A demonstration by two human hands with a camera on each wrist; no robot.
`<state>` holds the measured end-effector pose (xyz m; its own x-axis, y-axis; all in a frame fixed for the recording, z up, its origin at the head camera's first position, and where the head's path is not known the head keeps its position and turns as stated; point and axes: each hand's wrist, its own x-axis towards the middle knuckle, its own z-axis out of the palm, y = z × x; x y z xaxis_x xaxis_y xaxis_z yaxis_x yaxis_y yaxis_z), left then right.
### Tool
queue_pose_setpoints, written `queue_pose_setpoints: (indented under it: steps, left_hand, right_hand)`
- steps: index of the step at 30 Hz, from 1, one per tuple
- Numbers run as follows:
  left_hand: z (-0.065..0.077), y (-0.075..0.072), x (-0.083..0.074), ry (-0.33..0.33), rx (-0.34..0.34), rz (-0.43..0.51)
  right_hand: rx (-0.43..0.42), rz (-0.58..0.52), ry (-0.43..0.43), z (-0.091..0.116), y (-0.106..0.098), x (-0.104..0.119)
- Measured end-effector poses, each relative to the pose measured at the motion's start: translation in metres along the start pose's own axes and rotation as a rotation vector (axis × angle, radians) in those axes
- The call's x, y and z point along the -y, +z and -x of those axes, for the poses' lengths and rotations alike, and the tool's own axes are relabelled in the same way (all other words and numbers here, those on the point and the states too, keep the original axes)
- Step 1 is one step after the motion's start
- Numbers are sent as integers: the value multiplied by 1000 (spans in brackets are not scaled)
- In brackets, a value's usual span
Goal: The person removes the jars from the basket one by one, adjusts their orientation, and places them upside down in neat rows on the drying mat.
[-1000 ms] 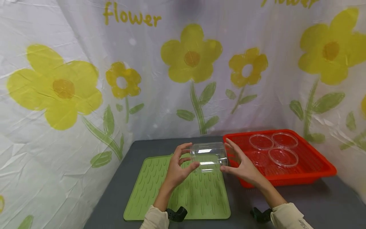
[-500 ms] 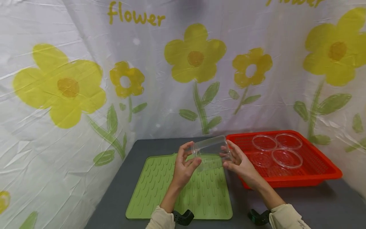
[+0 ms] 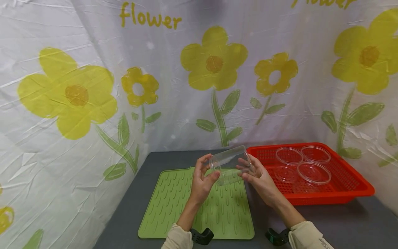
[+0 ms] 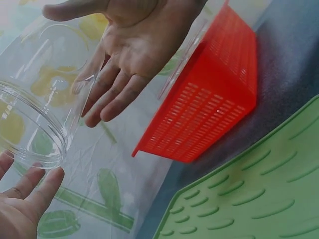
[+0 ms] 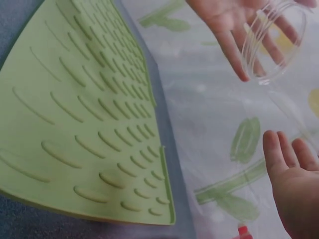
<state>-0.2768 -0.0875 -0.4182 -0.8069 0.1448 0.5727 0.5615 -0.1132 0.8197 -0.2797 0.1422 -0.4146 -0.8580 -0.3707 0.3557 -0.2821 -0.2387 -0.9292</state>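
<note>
We are holding a clear, cylindrical, glass-like jar (image 3: 228, 157) above a green, rectangular, ridged mat (image 3: 168, 207), our left hand (image 3: 202, 181) gripping its rimmed end, our right hand (image 3: 261, 180) spreading by the other, which is tilting higher than before; apparently we are reorienting it.

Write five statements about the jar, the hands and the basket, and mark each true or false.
1. The left hand and right hand both hold the clear jar. True.
2. The jar stands upright. False: it is tilted, held above the green mat.
3. The red basket is to the right of the mat in the head view. True.
4. The jar's ridged end is at the right hand. False: it is at the left hand.
5. Only one round rim shows in the basket. False: three clear round rims show.
</note>
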Motion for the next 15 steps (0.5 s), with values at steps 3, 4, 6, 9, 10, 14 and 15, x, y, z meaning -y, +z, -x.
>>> queue_pose_setpoints:
  steps: [3,4,6,9,10,14,15]
  left_hand:
    - [0,0,2,-10,6,12]
    - [1,0,3,-15,6,13]
    - [1,-1,4,-24,1,13]
    - [1,-2,5,-37,-4,9]
    - [1,-2,5,-41,-5,6]
    - [1,-3,6,-49,3,8]
    - [1,-3,6,-50,6,8]
  right_hand:
    - [5,-39,-11,-1,2,1]
    - [6,-47,-12,-1,2,1]
    - [7,-63,-11,-2,3,2]
    - [9,-74,-10,-3,3,3]
    - [9,-77,-9,-3,3,4]
    - [7,-83,-4,-4,4,4]
    - [4,-83,-2,-4,4,5]
